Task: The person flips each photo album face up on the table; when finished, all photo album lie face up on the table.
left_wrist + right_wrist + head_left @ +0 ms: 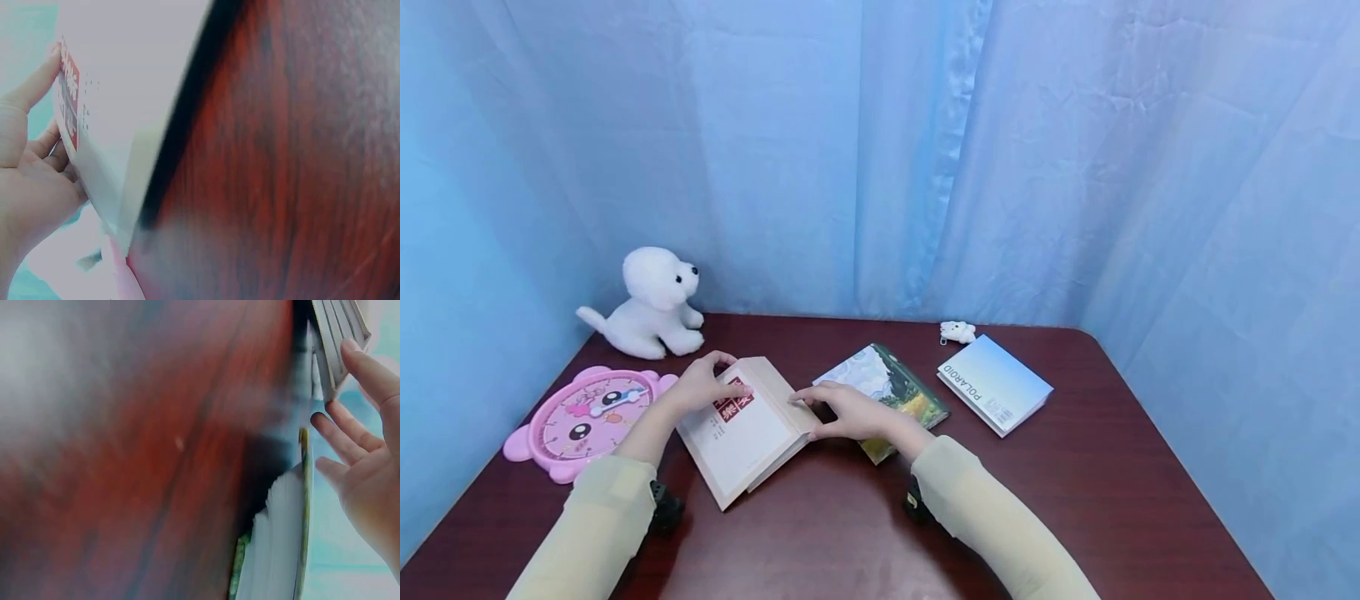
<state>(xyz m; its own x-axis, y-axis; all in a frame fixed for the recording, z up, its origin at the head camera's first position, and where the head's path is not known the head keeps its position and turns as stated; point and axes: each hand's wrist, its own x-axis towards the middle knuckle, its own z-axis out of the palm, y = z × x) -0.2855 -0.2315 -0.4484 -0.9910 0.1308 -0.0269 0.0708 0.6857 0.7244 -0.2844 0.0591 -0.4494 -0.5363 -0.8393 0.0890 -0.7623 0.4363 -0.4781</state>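
Note:
A cream-covered book (752, 442) with a red label is held tilted over the table between both hands. At its left edge my left hand (703, 385) grips the cover, thumb on the front face and fingers behind, as the left wrist view also shows for that hand (37, 162). My right hand (848, 412) pinches the right side of the book near the spine. In the right wrist view its thumb lies against the block of pages (337, 331), with the other fingers below the corner. Partly behind the right hand lies a book with a painted landscape cover (880, 375).
A pink clock (576, 437) lies left of the left forearm, and a white plush dog (655, 304) sits behind it. Back right are a blue-white Polaroid album (996, 383) and a small white plush charm (958, 332). Blue curtains (775, 167) enclose the dark red table (1075, 500).

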